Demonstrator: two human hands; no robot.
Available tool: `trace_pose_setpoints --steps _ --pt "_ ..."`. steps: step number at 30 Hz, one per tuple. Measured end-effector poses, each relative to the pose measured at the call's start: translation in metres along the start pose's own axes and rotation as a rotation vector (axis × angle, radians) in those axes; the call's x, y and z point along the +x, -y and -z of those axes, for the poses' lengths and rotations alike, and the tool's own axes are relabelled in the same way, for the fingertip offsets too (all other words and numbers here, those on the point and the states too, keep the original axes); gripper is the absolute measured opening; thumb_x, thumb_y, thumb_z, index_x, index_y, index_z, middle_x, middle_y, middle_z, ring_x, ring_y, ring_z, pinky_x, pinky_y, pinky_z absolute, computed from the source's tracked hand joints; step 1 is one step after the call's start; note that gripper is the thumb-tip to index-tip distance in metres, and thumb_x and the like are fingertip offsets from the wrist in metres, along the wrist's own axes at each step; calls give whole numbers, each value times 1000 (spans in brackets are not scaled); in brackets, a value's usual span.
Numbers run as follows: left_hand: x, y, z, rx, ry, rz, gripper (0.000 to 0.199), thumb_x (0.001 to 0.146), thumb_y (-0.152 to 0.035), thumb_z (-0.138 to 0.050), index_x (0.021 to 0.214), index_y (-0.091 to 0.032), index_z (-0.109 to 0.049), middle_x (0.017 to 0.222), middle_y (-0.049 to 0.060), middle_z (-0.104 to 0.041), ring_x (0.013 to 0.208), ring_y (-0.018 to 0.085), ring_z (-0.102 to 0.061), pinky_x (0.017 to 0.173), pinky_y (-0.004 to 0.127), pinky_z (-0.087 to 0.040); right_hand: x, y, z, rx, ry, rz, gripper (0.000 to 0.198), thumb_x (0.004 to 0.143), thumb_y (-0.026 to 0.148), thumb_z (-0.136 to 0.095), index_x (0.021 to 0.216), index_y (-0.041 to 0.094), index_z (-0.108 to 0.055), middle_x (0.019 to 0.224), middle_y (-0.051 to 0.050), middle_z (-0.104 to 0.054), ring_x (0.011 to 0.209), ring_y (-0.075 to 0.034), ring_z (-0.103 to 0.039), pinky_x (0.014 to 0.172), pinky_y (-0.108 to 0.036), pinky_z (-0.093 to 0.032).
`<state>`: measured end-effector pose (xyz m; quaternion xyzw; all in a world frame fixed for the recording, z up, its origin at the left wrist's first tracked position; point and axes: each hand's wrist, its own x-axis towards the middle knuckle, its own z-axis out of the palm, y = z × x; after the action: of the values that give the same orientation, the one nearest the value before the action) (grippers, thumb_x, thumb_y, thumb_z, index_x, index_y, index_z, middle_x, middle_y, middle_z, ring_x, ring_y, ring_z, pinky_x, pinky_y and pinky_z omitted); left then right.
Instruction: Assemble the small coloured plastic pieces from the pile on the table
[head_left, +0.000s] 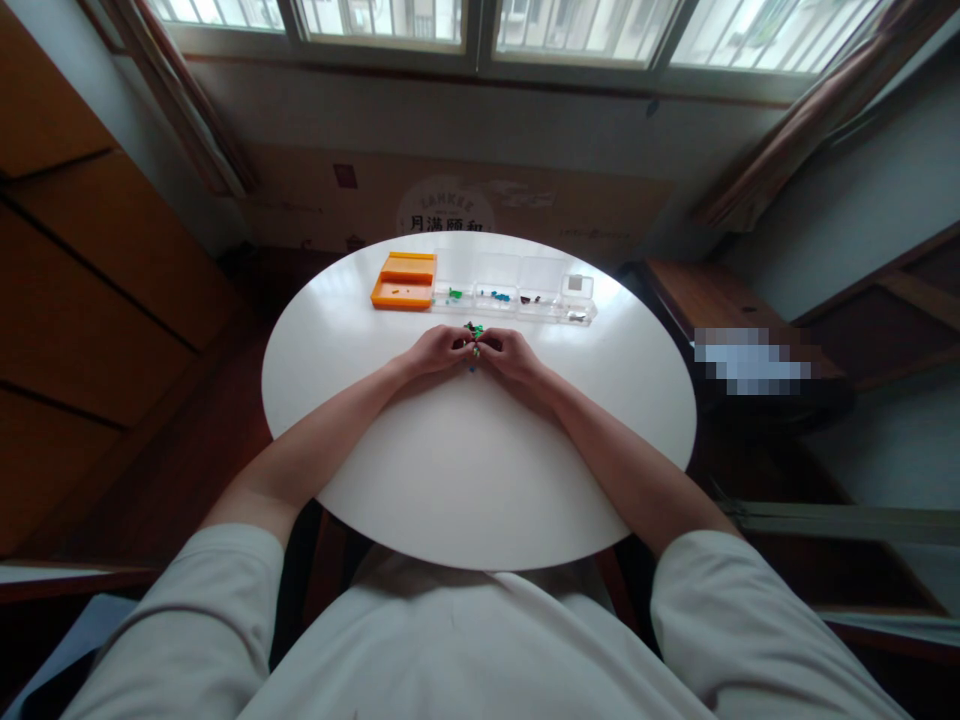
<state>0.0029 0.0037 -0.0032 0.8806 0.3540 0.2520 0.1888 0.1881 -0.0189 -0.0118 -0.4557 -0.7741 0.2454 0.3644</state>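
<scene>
Tabletop [472, 470], white, rounded, below barred windows [382, 22]
Hands [442, 348] [510, 352] pinch a small green piece [478, 331], long axis seemingly toward the windows, facing unclear.

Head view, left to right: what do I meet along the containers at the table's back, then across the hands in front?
Back: orange tray → green pieces → blue pieces → dark pieces → grey pieces.
Front: left hand → small cluster with green parts → right hand.

daylit windows [382, 20] | 2 curtains [184, 105] | pale wall [570, 125] | brown cabinet [75, 280] | reddish floor [161, 470]
</scene>
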Motion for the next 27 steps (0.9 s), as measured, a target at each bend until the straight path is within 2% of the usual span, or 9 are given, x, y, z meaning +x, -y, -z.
trace_pose_setpoints --steps 27 --pt "1 2 -1 4 -4 18 32 81 -38 -49 78 -11 -66 60 -1 -57 56 8 -42 54 20 -26 0 4 0 -20 -14 -25 27 76 30 -52 84 10 -70 72 -4 -66 64 -13 -52 61 -23 -38"
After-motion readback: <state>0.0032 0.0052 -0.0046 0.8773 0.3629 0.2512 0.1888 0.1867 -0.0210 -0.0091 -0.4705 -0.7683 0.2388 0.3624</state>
